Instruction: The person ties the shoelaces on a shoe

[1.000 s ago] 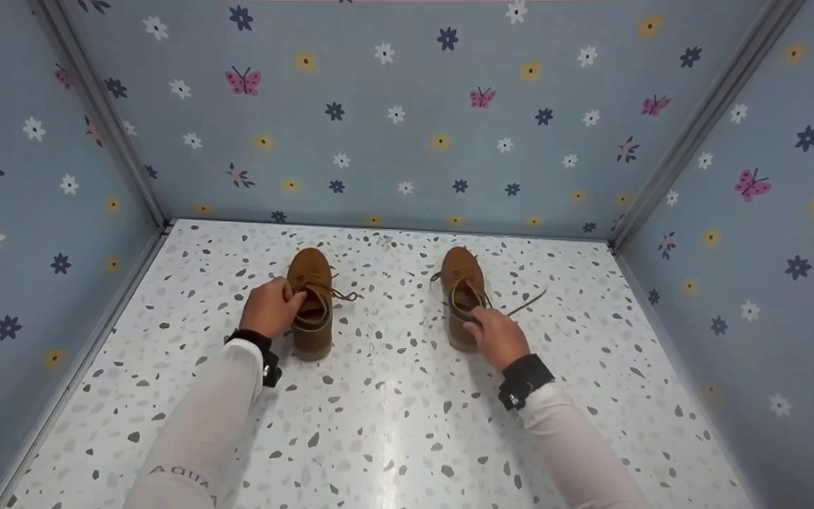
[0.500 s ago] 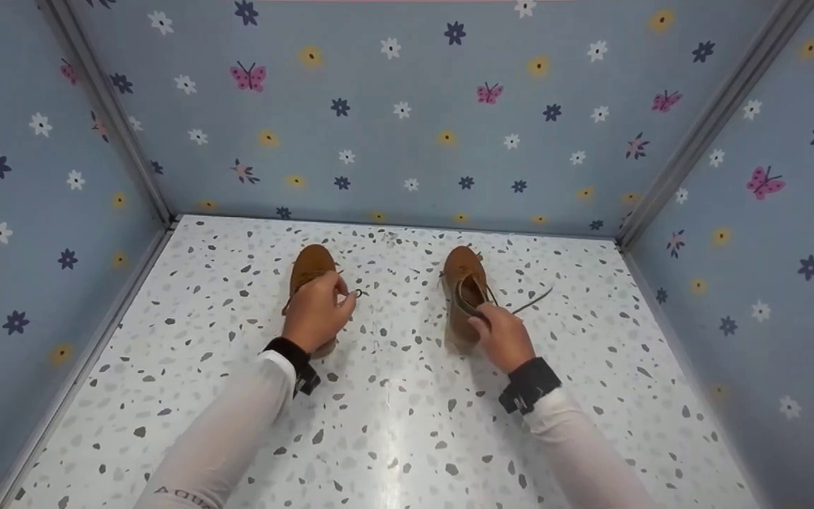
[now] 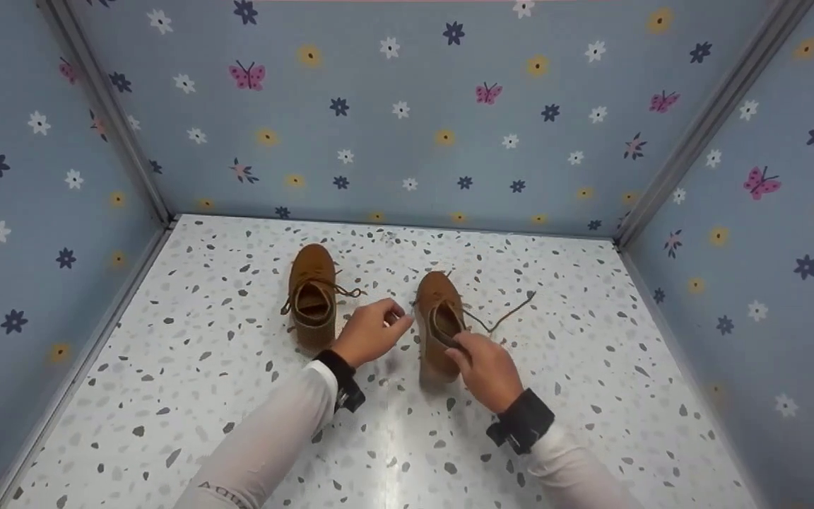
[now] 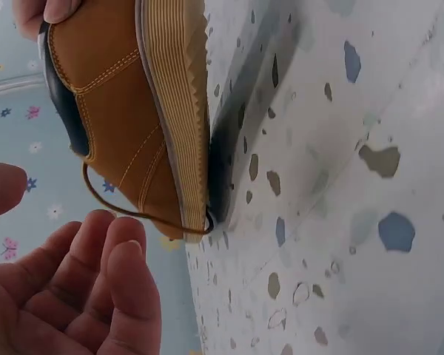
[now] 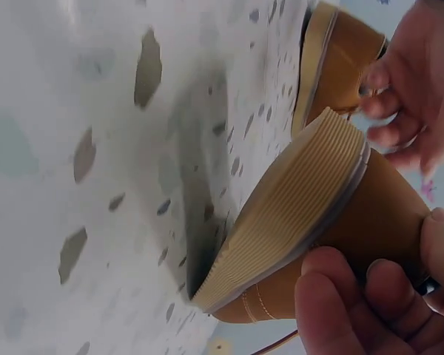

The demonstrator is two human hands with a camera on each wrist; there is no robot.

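My right hand (image 3: 488, 371) pinches the heel collar of the right-hand brown lace-up shoe (image 3: 437, 288). In the right wrist view this shoe (image 5: 377, 207) is tilted, its ribbed heel raised off the floor and its toe low. One of its laces (image 3: 499, 322) trails to the right along the floor. My left hand (image 3: 372, 332) hovers between the two shoes, fingers loosely bent around nothing. The left wrist view has its fingers (image 4: 133, 288) near the held shoe's lace (image 4: 144, 216), apparently apart from it. The matching left-hand shoe (image 3: 312, 263) stands upright, its lace hanging to the right.
White speckled floor (image 3: 237, 438) lies under both shoes. Blue walls with flowers and butterflies enclose it: a back wall (image 3: 393, 134), a left wall (image 3: 32, 184) and a right wall (image 3: 753, 233). Black wrist cameras (image 3: 523, 420) sit on both wrists.
My left hand has moved right, from the left-hand shoe across it to between the shoes. My right hand has drawn the right-hand shoe left and nearer, lifting its heel.
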